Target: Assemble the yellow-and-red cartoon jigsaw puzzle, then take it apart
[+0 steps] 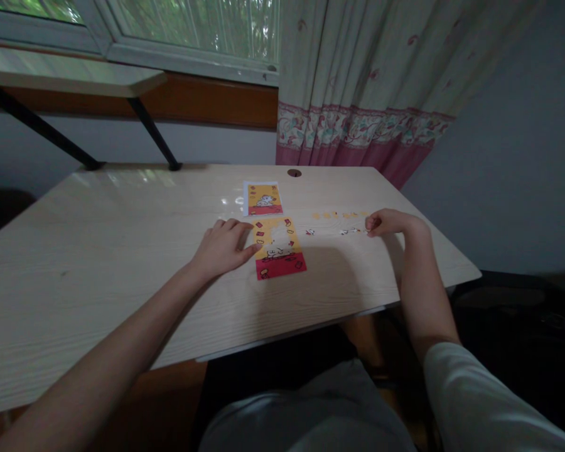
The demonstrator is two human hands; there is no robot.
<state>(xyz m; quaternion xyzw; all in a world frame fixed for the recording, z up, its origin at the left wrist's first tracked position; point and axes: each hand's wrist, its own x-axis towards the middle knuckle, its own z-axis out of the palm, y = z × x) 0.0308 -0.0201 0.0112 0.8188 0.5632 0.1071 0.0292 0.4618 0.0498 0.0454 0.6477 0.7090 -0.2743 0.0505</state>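
Note:
A yellow and red cartoon card lies flat on the desk, with a pale patch in its middle. My left hand rests at its left edge, fingers apart, with thumb and fingertips touching the card. Beyond it lies a smaller printed picture of a white cartoon animal on yellow and red. To the right are a row of small yellowish pieces and some small white pieces. My right hand is closed in a pinch at the right end of these rows; what its fingertips hold is too small to name.
The pale wooden desk has a round cable hole near its back edge. A raised shelf on black legs stands at the back left. A curtain hangs behind the desk beside a window. A wall is on the right.

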